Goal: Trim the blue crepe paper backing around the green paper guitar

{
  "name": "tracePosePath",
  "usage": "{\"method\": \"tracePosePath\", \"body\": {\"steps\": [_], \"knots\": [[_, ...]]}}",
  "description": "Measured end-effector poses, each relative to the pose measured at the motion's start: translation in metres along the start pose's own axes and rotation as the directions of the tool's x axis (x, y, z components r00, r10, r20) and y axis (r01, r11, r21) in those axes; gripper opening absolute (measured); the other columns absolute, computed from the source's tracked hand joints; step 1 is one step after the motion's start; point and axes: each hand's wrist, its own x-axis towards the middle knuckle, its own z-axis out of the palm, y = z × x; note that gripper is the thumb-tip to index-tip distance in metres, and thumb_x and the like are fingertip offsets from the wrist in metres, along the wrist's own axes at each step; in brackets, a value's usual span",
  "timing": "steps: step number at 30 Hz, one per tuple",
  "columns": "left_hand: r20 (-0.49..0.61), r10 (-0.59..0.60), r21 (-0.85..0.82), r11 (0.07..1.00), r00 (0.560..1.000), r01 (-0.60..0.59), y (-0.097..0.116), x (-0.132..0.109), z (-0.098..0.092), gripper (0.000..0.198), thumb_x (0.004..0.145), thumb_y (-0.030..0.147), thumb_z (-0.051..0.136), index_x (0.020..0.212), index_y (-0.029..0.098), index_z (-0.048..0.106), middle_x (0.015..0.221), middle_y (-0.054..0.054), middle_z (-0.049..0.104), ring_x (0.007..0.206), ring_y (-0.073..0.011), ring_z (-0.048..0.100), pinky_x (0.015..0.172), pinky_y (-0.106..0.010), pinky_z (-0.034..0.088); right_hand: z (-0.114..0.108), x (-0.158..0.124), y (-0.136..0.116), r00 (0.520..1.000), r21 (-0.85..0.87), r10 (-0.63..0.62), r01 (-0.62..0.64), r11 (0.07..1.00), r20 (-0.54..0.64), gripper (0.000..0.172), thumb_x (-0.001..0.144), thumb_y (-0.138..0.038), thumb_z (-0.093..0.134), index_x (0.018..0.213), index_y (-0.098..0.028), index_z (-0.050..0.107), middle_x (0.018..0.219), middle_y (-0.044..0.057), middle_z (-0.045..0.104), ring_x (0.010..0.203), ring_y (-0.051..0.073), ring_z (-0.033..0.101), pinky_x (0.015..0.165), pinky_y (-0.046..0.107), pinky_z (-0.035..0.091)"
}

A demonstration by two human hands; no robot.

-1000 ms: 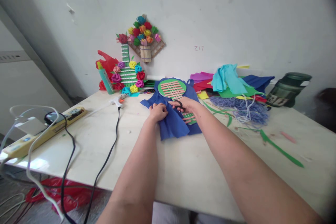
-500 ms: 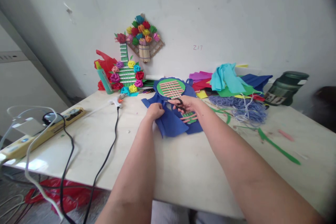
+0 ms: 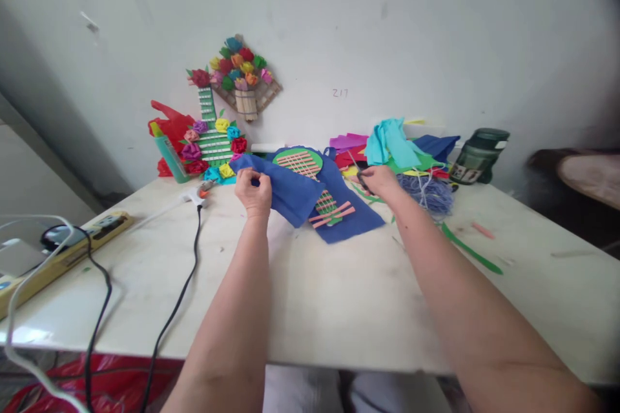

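Note:
My left hand [image 3: 254,191] pinches the left end of a loose dark blue sheet [image 3: 293,195], lifted above the table. Partly behind it lies another blue sheet [image 3: 356,216], carrying a green craft piece [image 3: 316,159] with a round top and pink strips woven with pale string. The sheet in my hand covers part of this piece. In my right hand [image 3: 380,182] is a pair of dark scissors [image 3: 362,180], held right of the blue sheets with the blades pointing up and away.
Behind my right hand are coloured crepe papers [image 3: 394,145], blue yarn [image 3: 426,193] and a dark green bottle [image 3: 480,156]. At left stand a glue bottle [image 3: 170,156], a flower-trimmed craft [image 3: 216,142], a glue gun [image 3: 196,193] and a power strip [image 3: 68,255] with cords.
My right hand has moved right with the scissors, away from the blue sheet. My left hand has drawn the loose blue sheet left and up, showing more of the craft piece's lower end.

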Motion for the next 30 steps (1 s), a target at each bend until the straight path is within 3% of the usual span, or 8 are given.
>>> {"method": "tracePosePath", "body": {"steps": [2, 5, 14, 17, 19, 22, 25, 30], "knots": [[0.012, -0.126, -0.152, 0.98, 0.992, 0.126, 0.001, 0.001, 0.007, 0.013, 0.065, 0.018, 0.051, 0.062, 0.022, 0.039, 0.072, 0.0, 0.052, 0.082, -0.0168, 0.057, 0.085, -0.031, 0.044, -0.006, -0.003, 0.017, 0.994, -0.317, -0.016, -0.017, 0.948, -0.104, 0.035, 0.073, -0.048, 0.064, 0.083, -0.015, 0.071, 0.071, 0.011, 0.068, 0.074, 0.023, 0.067, 0.062, 0.027, 0.048], [0.114, -0.258, -0.369, 0.886, 0.959, 0.282, 0.002, -0.002, 0.016, 0.02, 0.06, 0.016, 0.054, 0.072, 0.022, 0.04, 0.074, 0.002, 0.053, 0.078, -0.0149, 0.058, 0.08, -0.03, 0.046, -0.005, -0.012, 0.032, 0.99, -0.544, 0.024, -0.098, 0.834, -0.142, 0.034, 0.074, -0.039, 0.062, 0.093, -0.013, 0.071, 0.093, 0.019, 0.069, 0.092, 0.029, 0.065, 0.073, 0.033, 0.048], [0.464, -0.178, -0.589, 0.67, 0.868, 0.452, 0.03, -0.027, 0.029, 0.048, 0.055, 0.016, 0.053, 0.1, 0.024, 0.038, 0.086, -0.002, 0.06, 0.082, -0.017, 0.061, 0.074, -0.031, 0.048, 0.003, -0.022, 0.037, 0.994, -0.601, 0.068, -0.103, 0.792, -0.081, 0.035, 0.073, -0.025, 0.063, 0.104, -0.01, 0.068, 0.106, 0.023, 0.065, 0.104, 0.033, 0.06, 0.083, 0.039, 0.046], [0.572, -0.096, -0.538, 0.706, 0.815, 0.46, 0.046, -0.039, 0.035, 0.051, 0.057, 0.018, 0.053, 0.104, 0.026, 0.038, 0.095, -0.003, 0.06, 0.085, -0.0171, 0.061, 0.071, -0.03, 0.049, -0.001, -0.025, 0.028, 0.995, -0.414, -0.022, -0.018, 0.91, -0.093, 0.034, 0.079, -0.037, 0.058, 0.104, -0.016, 0.068, 0.11, 0.017, 0.065, 0.105, 0.031, 0.059, 0.087, 0.04, 0.044], [0.645, -0.041, -0.498, 0.734, 0.763, 0.461, 0.057, -0.046, 0.038, 0.053, 0.057, 0.019, 0.053, 0.107, 0.026, 0.038, 0.099, -0.003, 0.059, 0.087, -0.0177, 0.06, 0.069, -0.029, 0.049, -0.003, -0.031, 0.019, 0.978, -0.108, -0.194, 0.185, 0.977, -0.076, 0.047, 0.08, -0.046, 0.058, 0.119, -0.019, 0.06, 0.117, 0.012, 0.062, 0.107, 0.025, 0.058, 0.089, 0.036, 0.045], [0.738, 0.056, -0.492, 0.727, 0.673, 0.479, 0.074, -0.056, 0.042, 0.058, 0.056, 0.017, 0.053, 0.111, 0.025, 0.038, 0.103, -0.005, 0.058, 0.091, -0.0181, 0.059, 0.071, -0.028, 0.048, -0.003, -0.041, 0.007, 0.91, 0.337, -0.413, 0.376, 0.863, 0.043, 0.073, 0.074, -0.049, 0.063, 0.138, -0.025, 0.038, 0.139, 0.009, 0.044, 0.113, 0.021, 0.054, 0.085, 0.029, 0.047], [0.796, 0.171, -0.521, 0.681, 0.58, 0.514, 0.089, -0.06, 0.045, 0.06, 0.055, 0.016, 0.053, 0.112, 0.024, 0.04, 0.102, -0.004, 0.057, 0.092, -0.0181, 0.057, 0.073, -0.028, 0.047, -0.001, -0.047, 0.001, 0.862, 0.498, -0.492, 0.377, 0.781, 0.12, 0.089, 0.064, -0.04, 0.074, 0.141, -0.026, 0.031, 0.139, 0.008, 0.043, 0.113, 0.02, 0.052, 0.085, 0.029, 0.047], [0.768, 0.355, -0.612, 0.65, 0.532, 0.45, 0.111, -0.056, 0.052, 0.054, 0.058, 0.014, 0.053, 0.111, 0.02, 0.044, 0.094, -0.003, 0.057, 0.096, -0.0193, 0.054, 0.081, -0.032, 0.042, 0.003, -0.037, 0.009, 0.893, 0.543, -0.45, 0.388, 0.745, -0.019, 0.049, 0.06, -0.023, 0.074, 0.108, -0.015, 0.063, 0.095, 0.004, 0.067, 0.088, 0.019, 0.059, 0.083, 0.033, 0.044]]}}
